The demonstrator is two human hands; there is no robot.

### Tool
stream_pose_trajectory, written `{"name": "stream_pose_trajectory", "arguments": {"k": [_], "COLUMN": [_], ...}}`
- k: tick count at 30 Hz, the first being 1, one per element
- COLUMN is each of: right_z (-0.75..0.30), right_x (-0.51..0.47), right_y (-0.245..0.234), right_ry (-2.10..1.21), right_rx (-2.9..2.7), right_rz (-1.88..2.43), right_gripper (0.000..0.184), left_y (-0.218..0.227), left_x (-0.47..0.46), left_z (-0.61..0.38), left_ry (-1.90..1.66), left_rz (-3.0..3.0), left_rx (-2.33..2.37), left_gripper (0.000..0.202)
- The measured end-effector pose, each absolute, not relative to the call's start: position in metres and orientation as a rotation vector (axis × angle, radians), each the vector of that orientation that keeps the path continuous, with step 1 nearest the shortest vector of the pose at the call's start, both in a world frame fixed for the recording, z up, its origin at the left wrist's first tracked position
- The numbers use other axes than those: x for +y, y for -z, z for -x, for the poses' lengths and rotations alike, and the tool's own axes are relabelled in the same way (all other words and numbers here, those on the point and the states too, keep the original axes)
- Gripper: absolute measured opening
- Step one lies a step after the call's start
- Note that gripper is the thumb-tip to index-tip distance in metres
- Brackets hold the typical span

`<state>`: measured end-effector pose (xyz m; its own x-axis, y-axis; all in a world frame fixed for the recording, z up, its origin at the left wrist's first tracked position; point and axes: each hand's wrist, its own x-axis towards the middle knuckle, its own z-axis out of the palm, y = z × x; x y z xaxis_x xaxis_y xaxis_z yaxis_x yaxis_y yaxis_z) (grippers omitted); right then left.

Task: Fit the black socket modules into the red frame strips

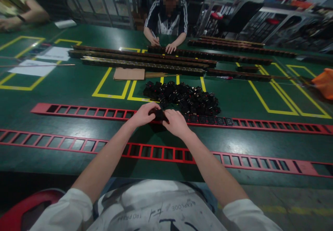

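My left hand and my right hand meet over the far red slotted strip, both pinched round a small black socket part. The part sits right at the strip's slots. Just right of my hands, several slots hold black sockets. A heap of loose black socket parts lies directly behind my hands. A second red slotted strip runs nearer to me, its slots open.
Long dark strips lie across the table's middle. A cardboard piece and white papers rest on the green top with yellow markings. A person sits opposite, hands on a strip. Another person's arm shows far left. An orange bag lies right.
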<state>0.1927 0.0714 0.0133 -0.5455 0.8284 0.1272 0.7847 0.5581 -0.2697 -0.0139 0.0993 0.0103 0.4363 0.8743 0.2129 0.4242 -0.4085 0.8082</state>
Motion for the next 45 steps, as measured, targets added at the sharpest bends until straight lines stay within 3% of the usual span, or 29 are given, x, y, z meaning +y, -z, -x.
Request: {"name": "stream_pose_trajectory", "arguments": {"k": [9,19,25,33,45], "right_z": [-0.191,-0.19,-0.192,-0.192,-0.206], "right_x": [0.07,0.07,0.071,0.071,0.073], "right_y": [-0.016,-0.018,-0.014,-0.012,-0.022], "right_ry": [-0.3,-0.304,-0.359,-0.329,-0.357], "right_rx": [-2.495,-2.504,-2.46,-2.498,-2.519], "right_rz": [1.395,1.408,1.374,1.355,1.441], "right_gripper": [0.031,0.028,0.028,0.047,0.04], "left_y": [-0.018,-0.017,-0.023,-0.02,-0.021], "left_x": [0.099,0.092,0.096,0.1,0.098], "left_z": [0.026,0.02,0.031,0.04,0.036], "left_ry": [-0.799,-0.814,-0.805,-0.799,-0.612], "left_rz": [-2.021,-2.01,-2.062,-2.105,-2.28], "left_rx": [1.054,1.068,1.156,1.268,1.161], "left_gripper": [0.033,0.054,0.043,0.041,0.03]}}
